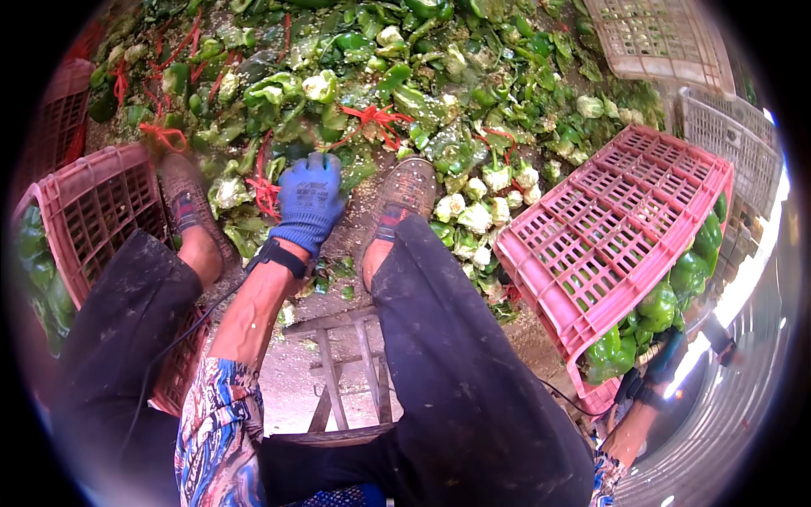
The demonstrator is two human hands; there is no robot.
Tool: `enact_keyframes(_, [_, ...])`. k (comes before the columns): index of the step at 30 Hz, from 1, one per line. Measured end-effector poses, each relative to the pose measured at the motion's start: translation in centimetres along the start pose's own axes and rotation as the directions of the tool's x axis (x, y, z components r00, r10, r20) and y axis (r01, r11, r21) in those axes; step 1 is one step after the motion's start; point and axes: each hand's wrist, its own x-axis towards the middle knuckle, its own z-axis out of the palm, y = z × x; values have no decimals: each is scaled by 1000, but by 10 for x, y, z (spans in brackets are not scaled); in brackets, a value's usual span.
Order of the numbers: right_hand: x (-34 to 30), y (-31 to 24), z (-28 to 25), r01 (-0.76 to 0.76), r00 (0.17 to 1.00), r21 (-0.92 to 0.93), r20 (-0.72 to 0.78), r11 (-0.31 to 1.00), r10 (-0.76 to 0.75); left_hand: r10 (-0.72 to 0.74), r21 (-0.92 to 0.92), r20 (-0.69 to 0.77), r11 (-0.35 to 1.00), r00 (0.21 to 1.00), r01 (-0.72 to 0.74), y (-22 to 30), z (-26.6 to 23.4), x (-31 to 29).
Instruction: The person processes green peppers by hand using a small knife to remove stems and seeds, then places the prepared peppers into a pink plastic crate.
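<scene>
My left hand (310,201), in a blue knitted glove, is low over the scrap-strewn floor between my shoes. Its fingers are bent down and drawn together; whatever lies under them is hidden. Around it are green pepper scraps (274,89) and red ties (265,190). At the far right, my right hand (666,362), gloved in dark blue, is beside green bell peppers (657,308) at the lower edge of a pink plastic crate (612,224). That crate is tipped, its slatted face toward me. The right fingers are too hidden to read.
Another pink crate (101,221) with green peppers stands tilted at my left leg. Pale crates (731,135) are at the upper right. A wooden stool (342,363) is beneath me. My shoes (401,194) stand among scraps and pale pepper cores (475,217).
</scene>
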Motion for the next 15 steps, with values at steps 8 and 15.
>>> enact_keyframes(8, [-47,-18,-18,-47,980,340,-168,939,110,-24,-116,-9,993,1000,23,6,3,14])
enact_keyframes(15, [-128,-129,-6,21,899,100,-437,995,25,-307,-138,62,940,950,313,15,16,4])
